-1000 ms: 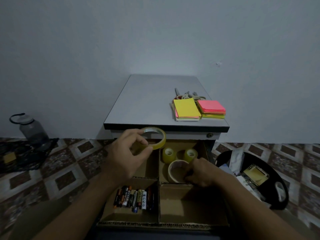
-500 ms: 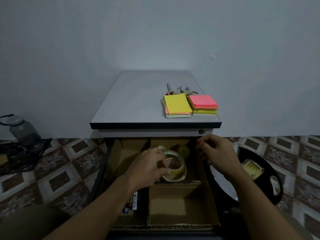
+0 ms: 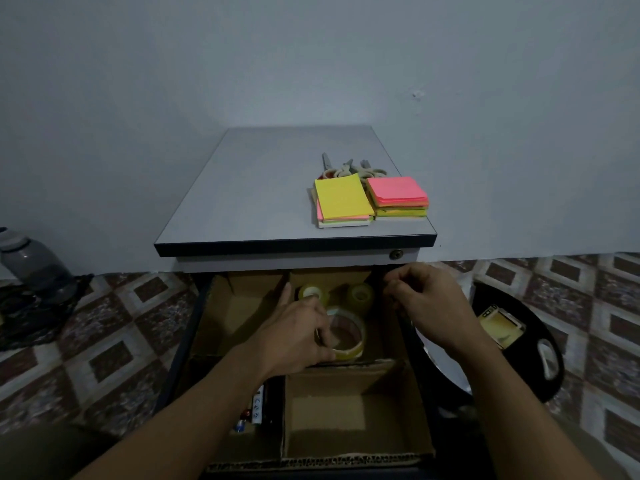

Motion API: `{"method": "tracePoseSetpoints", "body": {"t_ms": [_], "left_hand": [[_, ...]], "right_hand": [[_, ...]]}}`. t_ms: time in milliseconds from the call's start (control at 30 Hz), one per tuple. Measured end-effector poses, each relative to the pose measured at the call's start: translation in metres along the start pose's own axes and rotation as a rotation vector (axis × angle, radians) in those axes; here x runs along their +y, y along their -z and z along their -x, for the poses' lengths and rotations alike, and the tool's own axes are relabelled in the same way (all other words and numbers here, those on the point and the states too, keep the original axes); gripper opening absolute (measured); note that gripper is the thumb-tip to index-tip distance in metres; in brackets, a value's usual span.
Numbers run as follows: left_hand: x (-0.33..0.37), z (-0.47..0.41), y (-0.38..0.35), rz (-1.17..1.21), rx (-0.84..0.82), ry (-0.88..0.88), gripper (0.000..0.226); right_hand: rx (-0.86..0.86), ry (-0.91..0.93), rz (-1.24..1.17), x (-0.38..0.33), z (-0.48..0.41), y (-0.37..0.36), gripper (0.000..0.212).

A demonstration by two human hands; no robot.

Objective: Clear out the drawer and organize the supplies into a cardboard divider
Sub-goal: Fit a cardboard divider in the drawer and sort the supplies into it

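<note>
Where the left hand [image 3: 294, 336] pinches, the tape roll [image 3: 356, 344] extends rightward.

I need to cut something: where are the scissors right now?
In the head view, the scissors lie on the cabinet top, right of centre, just behind the sticky-note stacks.

A plain grey wall [image 3: 311, 57] rose at 12 o'clock behind the grey-topped bench [image 3: 259, 202]. Brown diamond-patterned floor tiles [image 3: 606, 317] spread at 3 and 9 o'clock. The light was dim.
</note>
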State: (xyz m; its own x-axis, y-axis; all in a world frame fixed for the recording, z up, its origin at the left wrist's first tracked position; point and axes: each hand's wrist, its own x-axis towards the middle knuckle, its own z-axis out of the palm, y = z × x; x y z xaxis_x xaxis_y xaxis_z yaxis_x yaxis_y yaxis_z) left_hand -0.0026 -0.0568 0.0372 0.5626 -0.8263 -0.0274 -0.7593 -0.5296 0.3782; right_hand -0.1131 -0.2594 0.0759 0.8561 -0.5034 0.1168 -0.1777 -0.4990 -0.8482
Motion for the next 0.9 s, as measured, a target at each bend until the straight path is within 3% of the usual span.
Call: {"method": "tracePoseSetpoints", "body": {"t_ms": [900], "left_hand": [[0.012,0.005,0.011,-0.034,-0.105,0.089,0.015]], "right_hand": [[-0.048,-0.036,0.069,-0.001,0.007,-0.002,0.013]]}}
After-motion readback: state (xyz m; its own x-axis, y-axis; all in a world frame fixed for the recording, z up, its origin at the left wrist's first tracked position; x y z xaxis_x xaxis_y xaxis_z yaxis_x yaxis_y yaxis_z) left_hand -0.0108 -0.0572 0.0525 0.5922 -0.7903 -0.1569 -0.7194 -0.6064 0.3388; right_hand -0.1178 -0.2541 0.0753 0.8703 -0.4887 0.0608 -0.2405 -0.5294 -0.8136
